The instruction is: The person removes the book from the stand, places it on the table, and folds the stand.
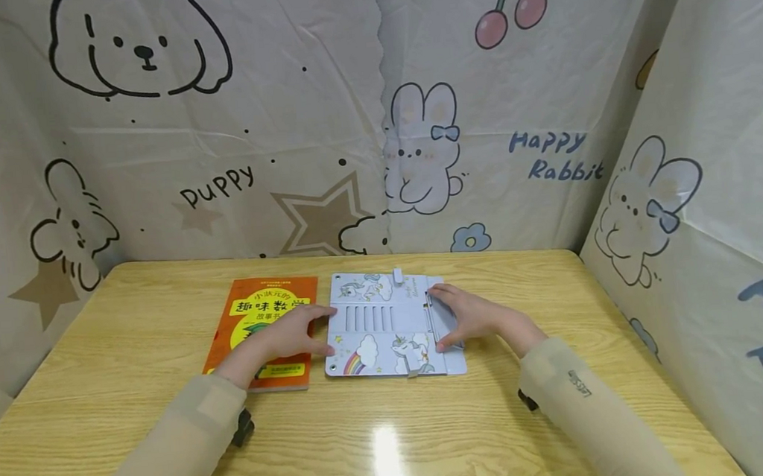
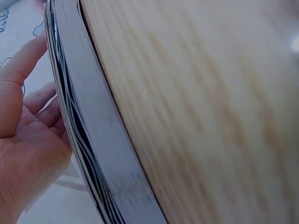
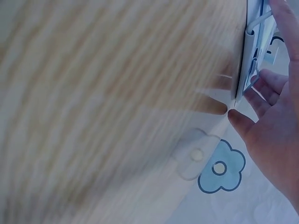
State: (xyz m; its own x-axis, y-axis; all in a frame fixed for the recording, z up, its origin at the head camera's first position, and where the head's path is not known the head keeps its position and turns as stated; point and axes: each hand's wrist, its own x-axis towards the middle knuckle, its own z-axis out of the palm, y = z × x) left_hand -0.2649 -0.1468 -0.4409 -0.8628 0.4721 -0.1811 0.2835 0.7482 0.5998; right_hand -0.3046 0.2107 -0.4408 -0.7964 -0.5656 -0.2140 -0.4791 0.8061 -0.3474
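A pale lilac folding book stand with unicorn, rainbow and cloud prints lies flat on the table. At its left edge is my left hand, thumb and fingers spread apart, the forearm crossing over an orange book. Opposite, my right hand spans part of the stand's right edge, with fingertips and thumb beside the wire bracket. The right wrist view shows the thumb low at the stand's edge and the other fingers near the wire. In the left wrist view, the book's page edges partly hide the left hand.
Both things lie on a wood-grain table. A printed cloth with puppy and rabbit drawings hangs behind and along the sides. Small clips stick up at the stand's top and bottom edges.
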